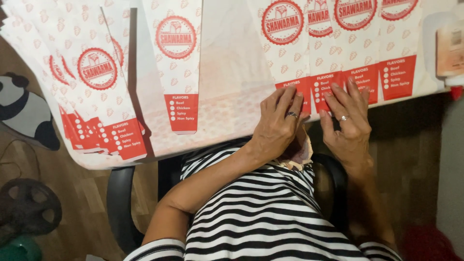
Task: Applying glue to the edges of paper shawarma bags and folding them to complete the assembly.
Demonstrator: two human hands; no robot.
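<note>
At the near edge of a pale counter (232, 63), left hand (277, 126) and right hand (349, 123) flat, grip released, fingertips pressing the red bottom flaps of overlapping white-and-red printed paper bags (333, 53), a second fanned stack of bags (92, 82) well apart at left, plastic bottle (447, 48) at right

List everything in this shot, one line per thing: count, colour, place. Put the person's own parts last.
paper sleeves: many, white with red print, fanned at left, one alone in the middle, an overlapping row at right
table: one, pale cover, upper frame
bottle: one, pale with a peach label, right edge
chair: one, black, under the person
panda-shaped item: one, black and white, floor at left
striped top: one, black and white, bottom centre
left hand: ringed, flat on the right row's lower ends
right hand: ringed, flat beside it
</note>
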